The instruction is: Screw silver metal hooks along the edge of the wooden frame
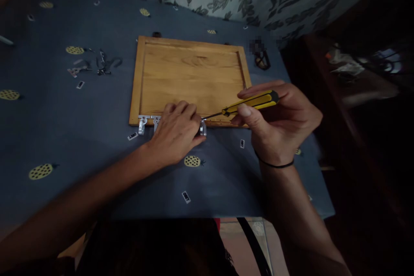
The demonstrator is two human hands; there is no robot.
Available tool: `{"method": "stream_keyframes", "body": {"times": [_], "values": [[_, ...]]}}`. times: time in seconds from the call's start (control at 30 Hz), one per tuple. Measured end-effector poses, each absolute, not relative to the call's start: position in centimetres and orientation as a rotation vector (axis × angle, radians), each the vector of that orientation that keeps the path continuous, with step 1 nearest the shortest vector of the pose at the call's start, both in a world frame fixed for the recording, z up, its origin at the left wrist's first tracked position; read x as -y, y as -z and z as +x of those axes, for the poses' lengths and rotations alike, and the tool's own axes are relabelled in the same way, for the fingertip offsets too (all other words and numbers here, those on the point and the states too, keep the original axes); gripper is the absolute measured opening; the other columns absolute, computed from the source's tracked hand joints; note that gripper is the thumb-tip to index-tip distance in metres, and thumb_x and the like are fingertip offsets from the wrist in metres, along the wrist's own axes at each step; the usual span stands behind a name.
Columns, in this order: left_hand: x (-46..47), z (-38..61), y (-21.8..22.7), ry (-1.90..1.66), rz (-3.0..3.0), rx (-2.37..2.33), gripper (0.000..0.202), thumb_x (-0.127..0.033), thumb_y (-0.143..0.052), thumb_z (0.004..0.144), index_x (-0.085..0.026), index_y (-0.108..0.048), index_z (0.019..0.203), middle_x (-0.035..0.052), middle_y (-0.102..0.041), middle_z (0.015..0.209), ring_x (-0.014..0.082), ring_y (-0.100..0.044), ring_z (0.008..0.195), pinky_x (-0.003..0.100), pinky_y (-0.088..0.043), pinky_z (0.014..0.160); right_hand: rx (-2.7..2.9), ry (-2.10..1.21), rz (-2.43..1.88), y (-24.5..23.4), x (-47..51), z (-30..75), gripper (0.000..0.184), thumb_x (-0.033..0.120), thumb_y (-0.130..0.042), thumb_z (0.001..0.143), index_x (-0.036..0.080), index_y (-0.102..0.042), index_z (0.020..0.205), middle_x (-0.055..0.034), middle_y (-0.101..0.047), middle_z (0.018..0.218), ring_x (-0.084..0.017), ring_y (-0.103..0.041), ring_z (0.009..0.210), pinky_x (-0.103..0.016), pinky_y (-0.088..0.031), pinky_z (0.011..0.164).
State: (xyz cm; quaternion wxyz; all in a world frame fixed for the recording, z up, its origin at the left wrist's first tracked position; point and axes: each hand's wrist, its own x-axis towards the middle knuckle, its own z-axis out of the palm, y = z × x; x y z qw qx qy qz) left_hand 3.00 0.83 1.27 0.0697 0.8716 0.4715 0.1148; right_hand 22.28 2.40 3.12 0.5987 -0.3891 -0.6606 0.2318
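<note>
In the head view, a rectangular, light-brown wooden panel with a raised frame (190,73) lies flat on a blue pineapple-print tablecloth (80,138). At the panel's near edge, the left hand (177,131) covers part of a silvery metal hook strip (147,118), seemingly to steady it; whether the fingers clamp or merely press, I cannot tell. Over the panel's near right part, the right hand (281,116) has thumb and fingers closed around a yellow-and-black-handled screwdriver (252,103), slanted probably so its tip meets the strip. Small metal pieces (103,70) lie left of the panel.
</note>
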Motion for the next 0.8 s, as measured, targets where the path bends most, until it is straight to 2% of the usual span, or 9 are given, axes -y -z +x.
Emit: {"method": "stream_keyframes", "body": {"times": [0.17, 0.3, 0.43, 0.8], "values": [[-0.86, 2.92, -1.16, -0.353, 2.627, -1.417, 0.027, -0.036, -0.079, 0.098, -0.011, -0.079, 0.109, 0.0148, -0.073, 0.111, 0.0346, -0.063, 0.115, 0.046, -0.047, 0.097, 1.511, -0.418, -0.966, -2.62, -1.75, 21.78, 0.014, 0.039, -0.087, 0.089, 0.030, -0.076, 0.090, -0.0013, -0.079, 0.094, -0.019, -0.070, 0.061, -0.037, -0.057, 0.047], [-0.82, 2.95, -0.93, -0.377, 2.641, -1.420, 0.025, -0.035, -0.079, 0.098, -0.012, -0.078, 0.108, 0.0146, -0.073, 0.110, 0.0341, -0.062, 0.114, 0.046, -0.047, 0.096, 1.406, -0.382, -0.921, -2.62, -1.48, 21.43, 0.017, 0.043, -0.084, 0.092, 0.032, -0.072, 0.096, 0.0016, -0.080, 0.091, -0.018, -0.068, 0.053, -0.034, -0.053, 0.043], [-0.79, 2.94, -0.80, -0.396, 2.648, -1.421, 0.022, -0.034, -0.078, 0.098, -0.014, -0.078, 0.106, 0.0136, -0.073, 0.109, 0.0330, -0.063, 0.113, 0.045, -0.047, 0.096, 1.389, -0.427, -0.943, -2.78, -1.58, 21.43, 0.019, 0.045, -0.086, 0.091, 0.032, -0.072, 0.092, 0.0019, -0.077, 0.085, -0.017, -0.069, 0.051, -0.034, -0.053, 0.042], [-0.83, 2.98, -1.18, -0.348, 2.627, -1.421, 0.025, -0.035, -0.078, 0.099, -0.013, -0.078, 0.109, 0.0140, -0.073, 0.111, 0.0342, -0.063, 0.115, 0.046, -0.047, 0.097, 1.449, -0.454, -0.833, -2.12, -2.17, 21.51, 0.012, 0.033, -0.085, 0.093, 0.030, -0.073, 0.092, 0.0056, -0.078, 0.082, -0.013, -0.070, 0.052, -0.027, -0.054, 0.044]]}}
